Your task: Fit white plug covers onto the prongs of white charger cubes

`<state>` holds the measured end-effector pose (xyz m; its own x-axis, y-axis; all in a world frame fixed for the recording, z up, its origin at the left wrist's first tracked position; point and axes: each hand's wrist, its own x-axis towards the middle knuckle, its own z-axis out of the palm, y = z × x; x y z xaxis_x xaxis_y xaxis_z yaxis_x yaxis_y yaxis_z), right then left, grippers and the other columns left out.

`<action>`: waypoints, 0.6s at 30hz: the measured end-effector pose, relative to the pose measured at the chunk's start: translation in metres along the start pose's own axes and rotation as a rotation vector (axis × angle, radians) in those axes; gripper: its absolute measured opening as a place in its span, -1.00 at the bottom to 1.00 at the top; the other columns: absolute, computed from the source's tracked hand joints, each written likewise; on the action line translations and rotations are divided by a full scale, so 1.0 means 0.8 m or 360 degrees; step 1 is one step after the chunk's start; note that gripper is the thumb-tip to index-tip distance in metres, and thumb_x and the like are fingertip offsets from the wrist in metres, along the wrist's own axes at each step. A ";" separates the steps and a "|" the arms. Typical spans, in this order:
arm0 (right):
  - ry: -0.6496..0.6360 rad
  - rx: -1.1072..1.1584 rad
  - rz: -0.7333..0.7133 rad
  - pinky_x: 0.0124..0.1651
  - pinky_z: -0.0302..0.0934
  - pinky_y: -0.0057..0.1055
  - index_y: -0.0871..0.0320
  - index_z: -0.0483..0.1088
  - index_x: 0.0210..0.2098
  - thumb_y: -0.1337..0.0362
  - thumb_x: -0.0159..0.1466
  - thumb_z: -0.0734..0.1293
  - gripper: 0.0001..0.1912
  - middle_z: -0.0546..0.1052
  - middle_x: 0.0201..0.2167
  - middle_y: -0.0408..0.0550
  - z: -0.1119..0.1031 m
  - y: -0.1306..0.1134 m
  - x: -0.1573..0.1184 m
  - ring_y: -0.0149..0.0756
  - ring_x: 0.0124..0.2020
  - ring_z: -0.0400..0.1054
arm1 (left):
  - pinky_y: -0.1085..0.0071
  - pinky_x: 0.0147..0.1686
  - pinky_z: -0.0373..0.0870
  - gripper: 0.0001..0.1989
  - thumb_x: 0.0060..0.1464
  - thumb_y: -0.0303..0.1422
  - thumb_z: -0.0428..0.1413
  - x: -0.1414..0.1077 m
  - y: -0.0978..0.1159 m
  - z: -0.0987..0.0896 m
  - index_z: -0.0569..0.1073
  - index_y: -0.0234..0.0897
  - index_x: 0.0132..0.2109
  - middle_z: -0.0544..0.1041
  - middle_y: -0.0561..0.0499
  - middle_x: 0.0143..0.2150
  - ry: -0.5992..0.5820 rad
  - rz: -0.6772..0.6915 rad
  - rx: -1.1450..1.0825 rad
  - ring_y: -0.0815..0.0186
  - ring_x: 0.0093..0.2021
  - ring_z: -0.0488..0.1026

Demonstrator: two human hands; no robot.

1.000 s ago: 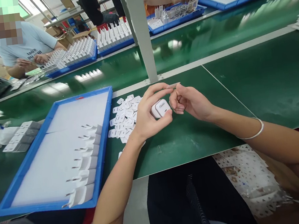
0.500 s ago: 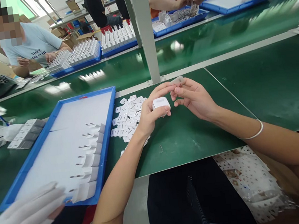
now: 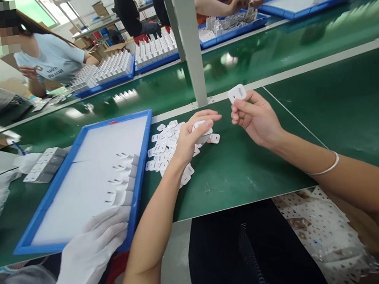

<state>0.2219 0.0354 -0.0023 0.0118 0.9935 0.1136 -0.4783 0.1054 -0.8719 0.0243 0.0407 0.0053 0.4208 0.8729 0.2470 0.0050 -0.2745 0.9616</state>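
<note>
In my right hand point(image 3: 260, 117) a small white cover plate point(image 3: 238, 92) is pinched between thumb and fingers, upright, with a dark slot and small print showing. My left hand point(image 3: 189, 139) is curled around a white rounded-square piece point(image 3: 202, 128), its thumb across the top and the fingers stretched to the right. My fingers hide part of that piece, and I cannot tell its depth. A loose pile of similar white covers point(image 3: 167, 147) lies beside and beyond my left hand. One more cover point(image 3: 214, 138) shows just right of that hand.
A blue-rimmed tray point(image 3: 60, 188) stands left of the pile, with a row of white plug chargers point(image 3: 126, 186). A co-worker's white-gloved hand point(image 3: 95, 250) reaches over its near corner. A metal post point(image 3: 191, 45) rises beyond my hands. Other people work behind the green belt.
My right hand has turned and raised its cover, whose printed face now shows, and moved apart from my left hand. The co-worker's gloved hand has moved right onto the chargers at the tray's near end.
</note>
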 end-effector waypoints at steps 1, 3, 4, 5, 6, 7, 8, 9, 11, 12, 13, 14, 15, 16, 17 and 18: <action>0.0052 -0.0010 0.0004 -0.43 0.26 -0.53 0.09 0.18 -0.39 0.24 0.13 0.52 -0.61 0.39 -0.49 -0.25 -0.002 -0.001 0.003 -0.51 -0.51 0.29 | 0.42 -0.50 0.38 -0.65 0.16 -0.14 0.05 0.001 -0.002 -0.002 0.61 -0.29 -0.22 0.57 -0.11 0.01 0.0087 -0.0063 -0.0018 0.41 -0.47 0.41; 0.0121 -0.0033 0.0029 -0.44 0.22 -0.55 0.10 0.17 -0.40 0.28 0.13 0.51 -0.63 0.34 -0.52 -0.26 -0.007 0.001 0.008 -0.52 -0.52 0.25 | 0.41 -0.54 0.29 -0.65 0.15 -0.23 -0.01 0.002 -0.007 -0.007 0.53 -0.35 -0.42 0.58 -0.10 -0.27 0.0214 -0.0156 -0.0072 0.43 -0.56 0.33; 0.0139 -0.0039 0.0050 -0.45 0.20 -0.55 0.10 0.18 -0.41 0.29 0.12 0.50 -0.63 0.33 -0.53 -0.25 -0.008 0.004 0.009 -0.52 -0.52 0.24 | 0.41 -0.57 0.24 -0.67 0.12 -0.27 -0.02 0.002 -0.010 -0.008 0.49 -0.35 -0.48 0.55 -0.08 -0.36 0.0247 -0.0190 -0.0108 0.44 -0.60 0.30; 0.0152 -0.0043 0.0075 -0.46 0.19 -0.56 0.11 0.18 -0.42 0.30 0.10 0.50 -0.64 0.32 -0.54 -0.24 -0.010 0.007 0.011 -0.52 -0.52 0.23 | 0.40 -0.59 0.20 -0.69 0.08 -0.29 -0.03 0.003 -0.014 -0.010 0.46 -0.35 -0.51 0.53 -0.07 -0.40 0.0267 -0.0221 -0.0137 0.44 -0.63 0.28; 0.0158 -0.0048 0.0099 -0.47 0.18 -0.56 0.11 0.19 -0.43 0.30 0.09 0.51 -0.64 0.32 -0.54 -0.24 -0.011 0.011 0.011 -0.52 -0.52 0.22 | 0.41 -0.60 0.17 -0.70 0.07 -0.30 -0.04 0.004 -0.016 -0.011 0.43 -0.34 -0.52 0.50 -0.06 -0.43 0.0283 -0.0254 -0.0152 0.44 -0.63 0.27; 0.0160 -0.0059 0.0120 -0.47 0.18 -0.56 0.12 0.20 -0.44 0.29 0.07 0.52 -0.64 0.33 -0.55 -0.23 -0.011 0.014 0.012 -0.52 -0.52 0.22 | 0.41 -0.60 0.16 -0.69 0.08 -0.29 -0.05 0.005 -0.018 -0.013 0.42 -0.34 -0.51 0.49 -0.05 -0.43 0.0303 -0.0290 -0.0144 0.44 -0.64 0.26; 0.0159 -0.0077 0.0140 -0.47 0.18 -0.56 0.12 0.21 -0.44 0.28 0.05 0.53 -0.63 0.33 -0.55 -0.23 -0.011 0.018 0.011 -0.52 -0.53 0.22 | 0.42 -0.60 0.17 -0.68 0.12 -0.26 -0.07 0.006 -0.018 -0.016 0.42 -0.34 -0.48 0.48 -0.05 -0.42 0.0331 -0.0328 -0.0102 0.44 -0.63 0.27; 0.0156 -0.0102 0.0159 -0.47 0.19 -0.56 0.13 0.22 -0.45 0.26 0.04 0.54 -0.62 0.33 -0.55 -0.22 -0.012 0.022 0.011 -0.52 -0.53 0.21 | 0.43 -0.59 0.20 -0.65 0.16 -0.23 -0.10 0.007 -0.016 -0.020 0.43 -0.33 -0.42 0.48 -0.05 -0.38 0.0365 -0.0372 -0.0009 0.43 -0.60 0.31; 0.0160 -0.0148 0.0197 -0.48 0.19 -0.56 0.13 0.23 -0.45 0.22 0.01 0.56 -0.61 0.34 -0.55 -0.22 -0.012 0.027 0.010 -0.53 -0.54 0.21 | 0.45 -0.52 0.30 -0.65 0.25 -0.18 -0.15 0.011 -0.005 -0.033 0.43 -0.30 -0.23 0.52 -0.06 -0.26 0.0466 -0.0529 0.0406 0.40 -0.50 0.42; 0.0165 -0.0159 0.0223 -0.49 0.19 -0.56 0.14 0.24 -0.46 0.21 0.00 0.56 -0.60 0.34 -0.55 -0.21 -0.012 0.028 0.009 -0.53 -0.54 0.21 | 0.45 -0.48 0.35 -0.67 0.28 -0.18 -0.16 0.013 0.002 -0.042 0.40 -0.27 -0.13 0.54 -0.08 -0.18 0.0522 -0.0631 0.0669 0.37 -0.43 0.48; 0.0172 -0.0158 0.0253 -0.49 0.19 -0.57 0.14 0.25 -0.47 0.22 -0.01 0.56 -0.61 0.34 -0.56 -0.21 -0.012 0.029 0.009 -0.53 -0.54 0.21 | 0.44 -0.43 0.40 -0.70 0.29 -0.20 -0.15 0.015 0.012 -0.054 0.36 -0.25 -0.05 0.54 -0.09 -0.11 0.0576 -0.0733 0.0924 0.34 -0.35 0.53; 0.0179 -0.0150 0.0283 -0.49 0.19 -0.58 0.15 0.25 -0.47 0.23 -0.01 0.56 -0.61 0.34 -0.56 -0.21 -0.012 0.030 0.009 -0.53 -0.54 0.21 | 0.43 -0.37 0.44 -0.72 0.28 -0.22 -0.12 0.016 0.022 -0.067 0.32 -0.24 0.00 0.55 -0.12 -0.05 0.0623 -0.0826 0.1147 0.31 -0.26 0.56; 0.0189 -0.0139 0.0308 -0.49 0.19 -0.58 0.15 0.25 -0.48 0.24 -0.01 0.56 -0.62 0.34 -0.56 -0.21 -0.013 0.029 0.009 -0.53 -0.54 0.21 | 0.40 -0.30 0.47 -0.73 0.26 -0.24 -0.06 0.018 0.033 -0.081 0.31 -0.24 0.02 0.54 -0.14 0.00 0.0657 -0.0908 0.1322 0.27 -0.19 0.57; 0.0198 -0.0128 0.0325 -0.49 0.19 -0.59 0.15 0.25 -0.49 0.26 -0.01 0.55 -0.63 0.34 -0.56 -0.21 -0.013 0.029 0.009 -0.53 -0.53 0.21 | 0.36 -0.23 0.49 -0.73 0.22 -0.26 0.01 0.018 0.044 -0.096 0.33 -0.25 0.01 0.54 -0.16 0.03 0.0678 -0.0988 0.1452 0.22 -0.13 0.57; 0.0205 -0.0119 0.0332 -0.50 0.19 -0.59 0.15 0.25 -0.49 0.27 0.00 0.55 -0.64 0.34 -0.57 -0.21 -0.012 0.028 0.009 -0.53 -0.54 0.21 | 0.30 -0.16 0.49 -0.74 0.16 -0.27 0.09 0.018 0.054 -0.111 0.37 -0.27 -0.03 0.54 -0.19 0.03 0.0688 -0.1075 0.1558 0.16 -0.09 0.57; 0.0212 -0.0112 0.0329 -0.50 0.19 -0.59 0.15 0.25 -0.49 0.29 0.00 0.54 -0.65 0.35 -0.57 -0.21 -0.012 0.027 0.009 -0.53 -0.54 0.20 | 0.23 -0.09 0.48 -0.74 0.09 -0.29 0.17 0.017 0.063 -0.125 0.41 -0.29 -0.09 0.55 -0.21 0.01 0.0690 -0.1190 0.1677 0.08 -0.06 0.57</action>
<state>0.2201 0.0453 -0.0251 0.0379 0.9908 -0.1298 -0.4201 -0.1021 -0.9017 -0.0603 0.0792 0.0693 -0.3030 0.9494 -0.0827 0.8701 0.3110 0.3823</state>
